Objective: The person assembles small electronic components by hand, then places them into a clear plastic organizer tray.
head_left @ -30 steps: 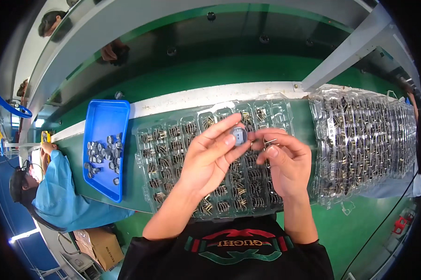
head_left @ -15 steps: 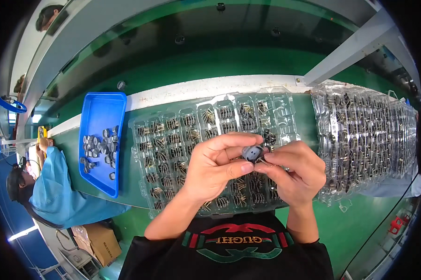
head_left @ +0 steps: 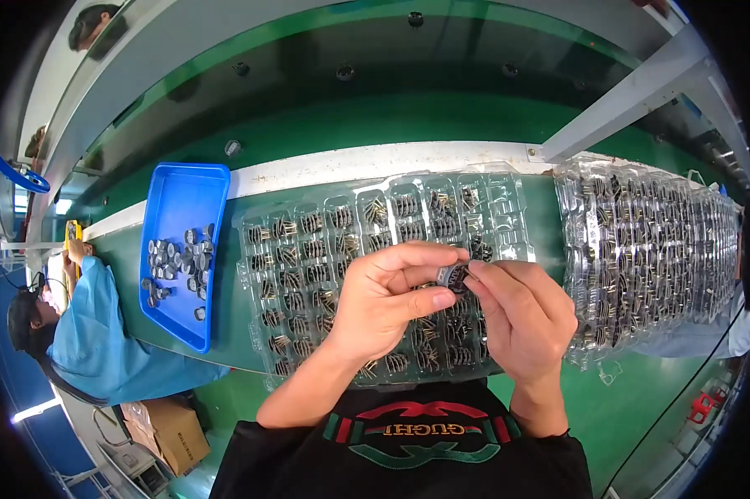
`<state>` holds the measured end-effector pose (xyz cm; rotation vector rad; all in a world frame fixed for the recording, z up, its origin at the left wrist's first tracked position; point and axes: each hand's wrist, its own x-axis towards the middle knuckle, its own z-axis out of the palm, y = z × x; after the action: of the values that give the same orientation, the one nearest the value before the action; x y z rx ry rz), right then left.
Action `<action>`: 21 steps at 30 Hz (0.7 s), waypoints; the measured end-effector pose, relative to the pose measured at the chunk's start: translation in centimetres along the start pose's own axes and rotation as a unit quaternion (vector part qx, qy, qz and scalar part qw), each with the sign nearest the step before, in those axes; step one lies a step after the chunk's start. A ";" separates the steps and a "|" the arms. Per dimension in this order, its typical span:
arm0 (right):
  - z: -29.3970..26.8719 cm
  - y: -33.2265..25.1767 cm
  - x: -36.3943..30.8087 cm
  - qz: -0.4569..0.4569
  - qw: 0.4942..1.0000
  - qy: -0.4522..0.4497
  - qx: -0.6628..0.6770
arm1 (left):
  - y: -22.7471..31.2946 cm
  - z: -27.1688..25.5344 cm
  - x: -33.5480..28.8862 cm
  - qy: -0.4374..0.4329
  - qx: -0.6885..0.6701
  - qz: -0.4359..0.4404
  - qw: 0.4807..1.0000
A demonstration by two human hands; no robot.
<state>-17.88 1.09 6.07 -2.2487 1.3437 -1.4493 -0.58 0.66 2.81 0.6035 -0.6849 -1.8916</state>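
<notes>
A small round grey-and-black plastic part (head_left: 450,275) is held between the thumb and fingers of my left hand (head_left: 377,301). Its face is tilted to the right, showing a dark inside. My right hand (head_left: 526,314) is closed in a pinch against the part's right side; whatever its fingertips grip is too small to make out. Both hands hover above a clear plastic tray (head_left: 508,218), whose pockets hold bundles of dark parts with brass-coloured pins. The hands hide some of the pockets.
On the left, a blue tray (head_left: 165,218) contains several grey round parts. Stacked clear trays (head_left: 595,249) full of pinned parts stand at the right. One loose round part (head_left: 233,148) lies beyond the white ledge (head_left: 325,165). A co-worker in a blue garment (head_left: 113,333) sits at far left.
The round part has turned from showing its two-holed face to showing its dark inside at the right. My right fingers have shifted up along its edge.
</notes>
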 end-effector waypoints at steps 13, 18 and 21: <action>-0.4 2.0 -0.1 0.053 0.992 -0.108 -0.043 | 3.4 0.2 3.6 0.133 0.260 0.049 0.955; -1.8 5.4 -0.4 0.221 0.956 -0.099 -0.164 | 8.5 -9.5 13.5 0.191 0.369 0.136 0.900; -0.4 5.8 0.8 0.157 0.968 -0.107 -0.163 | 11.2 -15.9 18.0 0.212 0.434 0.161 0.861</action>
<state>-21.52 -2.82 3.67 -2.1581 1.8673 -0.9092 10.33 -22.85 -2.79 1.3286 -1.2466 -1.0056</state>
